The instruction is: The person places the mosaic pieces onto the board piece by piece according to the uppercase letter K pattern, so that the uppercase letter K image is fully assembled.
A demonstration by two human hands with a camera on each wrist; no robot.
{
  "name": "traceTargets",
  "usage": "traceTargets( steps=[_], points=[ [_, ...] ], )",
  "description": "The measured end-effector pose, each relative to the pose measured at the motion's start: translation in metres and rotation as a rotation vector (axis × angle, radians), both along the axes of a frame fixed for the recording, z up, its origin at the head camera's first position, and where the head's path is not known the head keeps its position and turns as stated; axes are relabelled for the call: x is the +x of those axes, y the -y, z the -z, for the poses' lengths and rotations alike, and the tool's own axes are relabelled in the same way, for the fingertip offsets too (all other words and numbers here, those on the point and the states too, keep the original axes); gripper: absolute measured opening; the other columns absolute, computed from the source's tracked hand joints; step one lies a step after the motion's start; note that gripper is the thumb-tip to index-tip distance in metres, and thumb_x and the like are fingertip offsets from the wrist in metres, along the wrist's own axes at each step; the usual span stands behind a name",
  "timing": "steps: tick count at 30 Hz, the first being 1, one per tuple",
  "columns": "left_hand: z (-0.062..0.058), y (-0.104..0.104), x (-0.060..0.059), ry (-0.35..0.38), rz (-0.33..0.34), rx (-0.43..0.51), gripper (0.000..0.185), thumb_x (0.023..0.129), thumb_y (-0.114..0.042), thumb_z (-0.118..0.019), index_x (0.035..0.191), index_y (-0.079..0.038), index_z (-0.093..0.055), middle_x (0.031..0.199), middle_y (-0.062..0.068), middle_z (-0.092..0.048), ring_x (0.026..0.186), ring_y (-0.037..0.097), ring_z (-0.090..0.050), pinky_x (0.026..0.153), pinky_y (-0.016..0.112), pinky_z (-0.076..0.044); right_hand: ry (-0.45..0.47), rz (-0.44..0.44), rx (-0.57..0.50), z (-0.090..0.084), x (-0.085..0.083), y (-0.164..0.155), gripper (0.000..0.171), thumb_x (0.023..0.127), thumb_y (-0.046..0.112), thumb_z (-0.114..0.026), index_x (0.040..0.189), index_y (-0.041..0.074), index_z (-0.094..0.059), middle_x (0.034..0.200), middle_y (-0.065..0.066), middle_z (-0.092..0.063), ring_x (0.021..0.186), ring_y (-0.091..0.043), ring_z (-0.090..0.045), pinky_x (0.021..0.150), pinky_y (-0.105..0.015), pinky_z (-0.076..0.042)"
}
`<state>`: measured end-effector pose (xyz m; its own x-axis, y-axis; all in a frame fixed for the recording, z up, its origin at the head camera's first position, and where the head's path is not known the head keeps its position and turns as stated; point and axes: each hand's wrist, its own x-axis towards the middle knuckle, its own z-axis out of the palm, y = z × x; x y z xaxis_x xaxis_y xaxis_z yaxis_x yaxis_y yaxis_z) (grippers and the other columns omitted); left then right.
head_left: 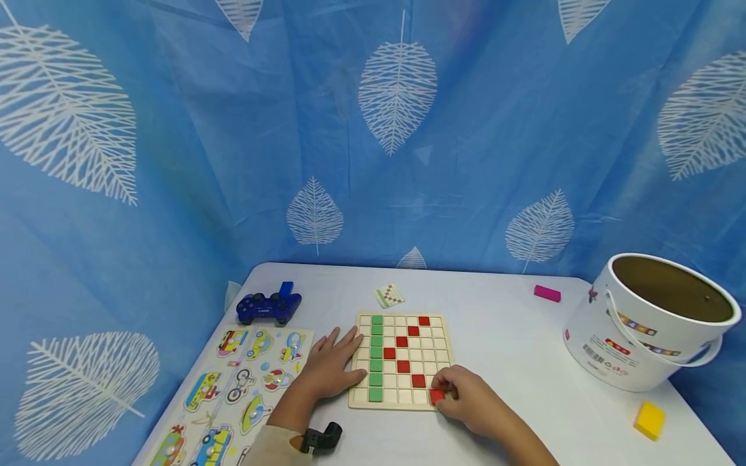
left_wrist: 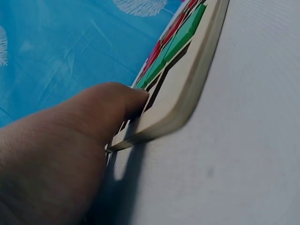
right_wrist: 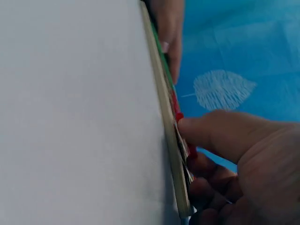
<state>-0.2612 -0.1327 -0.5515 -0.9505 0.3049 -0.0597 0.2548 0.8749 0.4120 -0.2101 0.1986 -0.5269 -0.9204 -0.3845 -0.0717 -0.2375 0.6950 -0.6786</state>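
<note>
A wooden grid board (head_left: 390,361) lies flat on the table, with a column of green tiles (head_left: 376,353) on its left side. Red tiles (head_left: 402,342) run diagonally out from that column, up and down to the right; the whole looks like a letter K. My left hand (head_left: 333,367) rests on the board's left edge with its fingers extended; its thumb (left_wrist: 126,96) touches the frame near a corner. At the lower right corner, my right hand (head_left: 469,400) pinches a red tile (head_left: 436,396) between thumb and fingers; its underside is hidden.
Behind the board lies a small pattern card (head_left: 389,295). A picture puzzle board (head_left: 233,388) and a blue game controller (head_left: 268,308) are on the left. To the right stand a white bucket (head_left: 618,343), a magenta block (head_left: 547,294) and a yellow block (head_left: 649,421).
</note>
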Motion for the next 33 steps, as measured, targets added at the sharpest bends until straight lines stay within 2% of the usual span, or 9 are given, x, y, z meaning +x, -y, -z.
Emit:
traceTargets(
  steps=[7, 15, 22, 30, 33],
  points=[
    [-0.003, 0.003, -0.003, 0.018, 0.020, 0.025, 0.080, 0.096, -0.058, -0.065, 0.164, -0.026, -0.038, 0.175, -0.004, -0.022, 0.163, 0.037, -0.010, 0.128, 0.064, -0.009, -0.082, -0.001, 0.034, 0.005, -0.001, 0.009, 0.021, 0.088, 0.014, -0.080, 0.088, 0.032, -0.069, 0.093, 0.011, -0.057, 0.079, -0.004, -0.049, 0.068, -0.023, -0.042],
    [0.003, 0.002, -0.007, 0.022, 0.033, 0.036, 0.079, 0.097, -0.057, -0.065, 0.164, -0.025, -0.038, 0.175, -0.002, -0.023, 0.163, 0.039, -0.010, 0.127, 0.066, -0.009, -0.067, -0.019, 0.006, 0.009, -0.005, 0.005, 0.018, 0.092, 0.024, -0.081, 0.082, 0.034, -0.071, 0.093, 0.014, -0.059, 0.080, -0.003, -0.051, 0.069, -0.023, -0.044],
    [0.002, 0.006, -0.010, 0.018, 0.029, 0.026, 0.080, 0.096, -0.058, -0.065, 0.164, -0.026, -0.038, 0.175, -0.004, -0.023, 0.163, 0.039, -0.010, 0.127, 0.065, -0.009, -0.117, -0.036, 0.030, 0.010, -0.006, 0.005, 0.014, 0.090, 0.028, -0.083, 0.086, 0.036, -0.073, 0.094, 0.022, -0.063, 0.086, 0.001, -0.055, 0.077, -0.024, -0.049],
    [0.002, 0.008, -0.007, 0.022, 0.042, 0.048, 0.079, 0.097, -0.056, -0.065, 0.164, -0.023, -0.039, 0.175, 0.000, -0.025, 0.162, 0.041, -0.012, 0.126, 0.067, -0.011, -0.074, 0.022, 0.002, 0.014, -0.004, 0.009, 0.012, 0.090, 0.025, -0.083, 0.089, 0.032, -0.073, 0.096, 0.014, -0.060, 0.080, -0.002, -0.050, 0.068, -0.023, -0.044],
    [0.002, 0.009, -0.005, 0.026, 0.045, 0.044, 0.080, 0.097, -0.057, -0.065, 0.164, -0.023, -0.039, 0.175, -0.001, -0.025, 0.162, 0.041, -0.012, 0.125, 0.067, -0.011, -0.043, 0.027, -0.038, 0.013, -0.003, 0.006, 0.011, 0.090, 0.027, -0.083, 0.095, 0.031, -0.074, 0.099, 0.011, -0.060, 0.081, -0.004, -0.050, 0.068, -0.023, -0.044]
  ],
)
